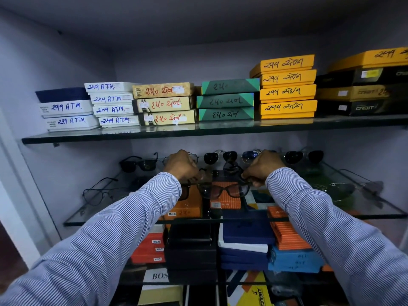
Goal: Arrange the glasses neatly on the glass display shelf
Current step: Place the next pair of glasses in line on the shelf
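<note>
Spectacles, black-framed (224, 189), were held over the middle of the glass display shelf (375, 214), left hand (182, 165) and right hand (262, 166) each clamped on one end. Dark sunglasses (220, 156) stood in a row behind; wire frames (97, 192) lay at left. Labelled boxes (287, 91) were stacked on the upper shelf (88, 138).

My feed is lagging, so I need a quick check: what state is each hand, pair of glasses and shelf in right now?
Left hand: closed on the black-framed glasses.
Right hand: closed on the same pair's other end.
Black-framed glasses: held by both hands, over the middle glass shelf.
Middle glass shelf: sunglasses in a back row, thin-framed pairs at both ends.
Wire-frame glasses: resting at the left end, untouched.
Upper shelf: stacked with closed boxes.
</note>
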The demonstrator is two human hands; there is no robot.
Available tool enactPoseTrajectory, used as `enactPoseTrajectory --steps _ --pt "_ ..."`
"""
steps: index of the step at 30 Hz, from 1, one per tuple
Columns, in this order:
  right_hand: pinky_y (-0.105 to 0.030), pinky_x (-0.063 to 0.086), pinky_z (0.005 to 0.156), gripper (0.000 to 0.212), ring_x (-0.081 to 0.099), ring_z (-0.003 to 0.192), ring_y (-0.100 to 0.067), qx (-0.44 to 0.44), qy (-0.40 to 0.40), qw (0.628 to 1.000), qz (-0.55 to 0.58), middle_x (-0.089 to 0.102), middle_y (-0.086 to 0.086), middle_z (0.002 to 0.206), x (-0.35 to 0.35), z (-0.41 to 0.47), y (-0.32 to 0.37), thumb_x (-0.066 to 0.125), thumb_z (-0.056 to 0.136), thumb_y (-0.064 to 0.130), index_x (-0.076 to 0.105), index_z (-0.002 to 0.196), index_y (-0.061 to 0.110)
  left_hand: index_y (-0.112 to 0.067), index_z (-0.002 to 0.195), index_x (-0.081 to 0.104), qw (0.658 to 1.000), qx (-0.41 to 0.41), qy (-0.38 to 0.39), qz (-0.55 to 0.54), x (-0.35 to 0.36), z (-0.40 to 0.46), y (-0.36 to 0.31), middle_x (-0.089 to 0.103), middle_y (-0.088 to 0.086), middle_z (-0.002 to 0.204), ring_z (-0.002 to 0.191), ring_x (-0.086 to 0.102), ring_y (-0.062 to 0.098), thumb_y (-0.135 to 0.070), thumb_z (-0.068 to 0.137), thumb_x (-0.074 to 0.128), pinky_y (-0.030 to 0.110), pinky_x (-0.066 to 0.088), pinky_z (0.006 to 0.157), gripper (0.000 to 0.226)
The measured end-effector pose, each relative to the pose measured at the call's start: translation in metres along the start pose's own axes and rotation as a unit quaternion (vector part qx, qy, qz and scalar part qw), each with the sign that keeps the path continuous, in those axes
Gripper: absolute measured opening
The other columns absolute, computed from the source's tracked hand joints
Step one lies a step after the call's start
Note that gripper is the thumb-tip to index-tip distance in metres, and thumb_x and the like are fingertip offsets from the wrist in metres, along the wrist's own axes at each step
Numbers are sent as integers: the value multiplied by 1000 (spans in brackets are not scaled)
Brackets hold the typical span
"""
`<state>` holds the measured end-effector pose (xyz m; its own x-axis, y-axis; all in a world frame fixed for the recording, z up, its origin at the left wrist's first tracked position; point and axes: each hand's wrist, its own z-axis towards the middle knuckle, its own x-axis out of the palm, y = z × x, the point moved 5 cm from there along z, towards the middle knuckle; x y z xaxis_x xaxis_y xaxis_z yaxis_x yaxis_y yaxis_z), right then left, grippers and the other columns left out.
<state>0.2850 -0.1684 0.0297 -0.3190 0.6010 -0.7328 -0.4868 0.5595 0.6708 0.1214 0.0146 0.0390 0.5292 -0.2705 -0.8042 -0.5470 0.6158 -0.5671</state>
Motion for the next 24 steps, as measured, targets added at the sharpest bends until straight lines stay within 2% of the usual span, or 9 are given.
enactPoseTrajectory --steps 2,5,9,14,16,18,19,21,24 --pt "-38 64 73 27 76 68 -23 6 3 1000 -1 78 -11 71 0 1 0 87 67 21 78 82 0 -10 95 82 1000 3 4 9 0 1 0 80 5 104 104 70 22 -19 70 90 31 50 87 28" --pt "-31 63 61 22 71 54 -21 23 24 999 15 77 -14 69 2 1 -1 85 71 14 77 83 -3 -11 95 82 1000 2 14 17 -1 2 2 80 5 105 103 70 22 -20 70 90 31 51 86 28" --pt "-26 58 49 22 68 49 -18 32 36 999 13 77 -14 69 2 0 0 84 74 12 76 86 -4 -12 96 83 1000 2 15 24 -1 3 2 80 4 104 104 70 22 -21 71 90 33 53 92 27" --pt "-20 52 44 29 66 42 -12 34 35 999 -2 76 -9 68 -5 3 -3 80 80 31 74 85 3 -13 92 82 1000 7 15 14 -2 3 2 79 2 102 102 69 20 -21 72 90 30 49 86 23" --pt "-25 58 51 31 71 53 -17 27 -9 1000 -12 76 -11 75 -15 9 -5 80 79 33 73 87 4 -13 92 82 1000 8 13 7 -3 2 1 78 0 98 98 68 18 -23 72 90 28 48 82 24" --pt "-38 63 74 38 73 79 -29 14 -64 996 -52 75 -17 92 -23 18 -7 83 74 33 75 95 3 -11 92 82 1000 16 6 3 -5 3 -1 78 2 99 94 67 17 -25 72 91 27 47 79 26" --pt "-40 62 80 41 72 86 -32 10 -80 994 -73 74 -18 97 -23 22 -7 83 74 33 75 99 2 -11 92 82 1000 24 4 6 -5 4 -3 79 3 99 94 68 18 -26 72 90 27 48 79 26" --pt "-37 60 83 40 70 91 -33 2 -85 990 -109 72 -19 101 -18 24 -5 79 78 30 75 103 0 -12 88 83 999 43 -2 20 -6 4 -8 80 4 97 96 70 20 -28 72 90 29 51 82 23" --pt "-32 54 79 37 68 98 -34 1 -54 991 -122 70 -19 111 -3 29 -4 72 82 25 70 112 3 -18 83 83 997 62 -5 41 -6 3 -15 80 2 97 98 71 21 -33 73 88 34 56 88 19"
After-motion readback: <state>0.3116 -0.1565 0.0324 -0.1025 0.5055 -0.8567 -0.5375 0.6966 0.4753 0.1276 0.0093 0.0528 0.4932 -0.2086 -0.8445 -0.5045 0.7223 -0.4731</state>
